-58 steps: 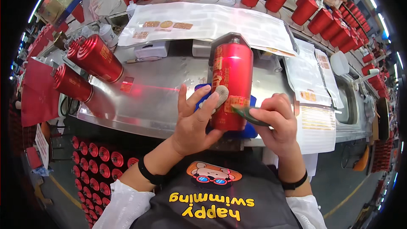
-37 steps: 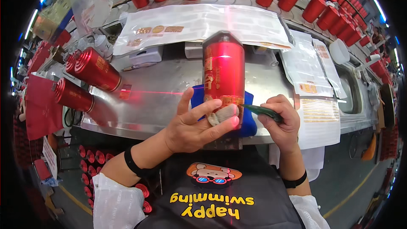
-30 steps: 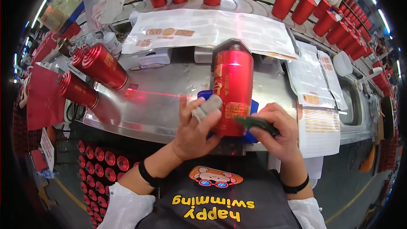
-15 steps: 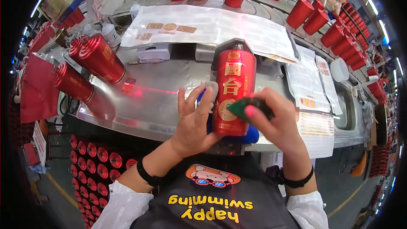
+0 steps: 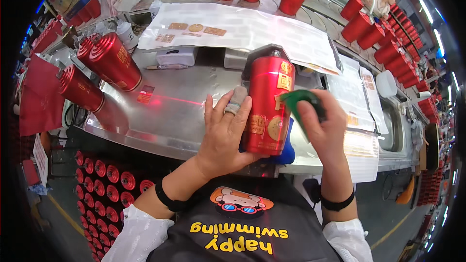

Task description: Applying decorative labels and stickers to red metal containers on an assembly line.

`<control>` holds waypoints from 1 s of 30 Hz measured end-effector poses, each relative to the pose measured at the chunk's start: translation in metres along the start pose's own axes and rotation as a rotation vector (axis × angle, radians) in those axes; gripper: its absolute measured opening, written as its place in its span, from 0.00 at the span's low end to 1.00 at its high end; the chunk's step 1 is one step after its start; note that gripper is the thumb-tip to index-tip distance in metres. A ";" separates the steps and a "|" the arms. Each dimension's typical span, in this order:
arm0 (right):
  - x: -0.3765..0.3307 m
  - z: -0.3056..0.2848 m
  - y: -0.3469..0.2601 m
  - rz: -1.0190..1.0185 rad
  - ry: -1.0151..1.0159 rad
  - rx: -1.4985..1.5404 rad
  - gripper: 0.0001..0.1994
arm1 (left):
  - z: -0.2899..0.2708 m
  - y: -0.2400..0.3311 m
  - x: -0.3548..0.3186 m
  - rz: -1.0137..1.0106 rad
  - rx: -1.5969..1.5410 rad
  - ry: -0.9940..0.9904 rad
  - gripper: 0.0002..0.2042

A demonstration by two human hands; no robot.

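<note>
A red bottle (image 5: 262,106) with gold characters and round gold emblems lies on a blue-padded rest (image 5: 288,148), its neck pointing away from me. My left hand (image 5: 221,131) holds the bottle's left side, fingers stretched along it and the thumb at its near end. Grey covers and a ring-like band show on those fingers. In my right hand (image 5: 323,121) is a green scraper (image 5: 297,99), pinched between thumb and fingers. Its edge is close to the gold lettering on the bottle's right side; whether it touches I cannot tell.
White sheets (image 5: 204,17) bearing gold stickers lie beyond the bottle and to its right. Several red bottles (image 5: 77,87) stand at left on the metal table (image 5: 170,97). More ride a conveyor behind (image 5: 325,17). A sink (image 5: 393,131) sits at right; another person (image 5: 381,0) works far right.
The bottle has rolled to the right, so its lettering now faces more rightward and another emblem shows. My right hand has drawn the scraper up and right, off the round emblem.
</note>
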State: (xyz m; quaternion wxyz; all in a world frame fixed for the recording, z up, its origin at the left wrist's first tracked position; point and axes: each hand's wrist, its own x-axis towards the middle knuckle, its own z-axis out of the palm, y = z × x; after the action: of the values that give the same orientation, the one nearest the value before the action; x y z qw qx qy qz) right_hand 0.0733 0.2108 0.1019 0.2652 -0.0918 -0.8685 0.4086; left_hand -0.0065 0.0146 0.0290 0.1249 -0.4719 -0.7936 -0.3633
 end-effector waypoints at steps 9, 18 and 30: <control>-0.028 -0.014 -0.013 -0.147 -0.317 0.136 0.13 | 0.002 0.003 -0.004 0.015 -0.056 0.122 0.45; -0.044 0.003 0.018 0.243 -0.048 0.413 0.08 | -0.006 0.008 0.003 0.265 0.171 0.074 0.30; -0.037 -0.001 0.013 -0.281 0.045 -0.009 0.10 | 0.000 0.002 -0.025 0.375 0.181 0.145 0.25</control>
State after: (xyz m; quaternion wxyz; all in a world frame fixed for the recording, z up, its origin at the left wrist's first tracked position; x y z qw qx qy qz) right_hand 0.1040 0.2061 0.0787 0.3388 0.0203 -0.8684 0.3615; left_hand 0.0087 -0.0017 0.0166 0.2888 -0.5709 -0.7101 -0.2940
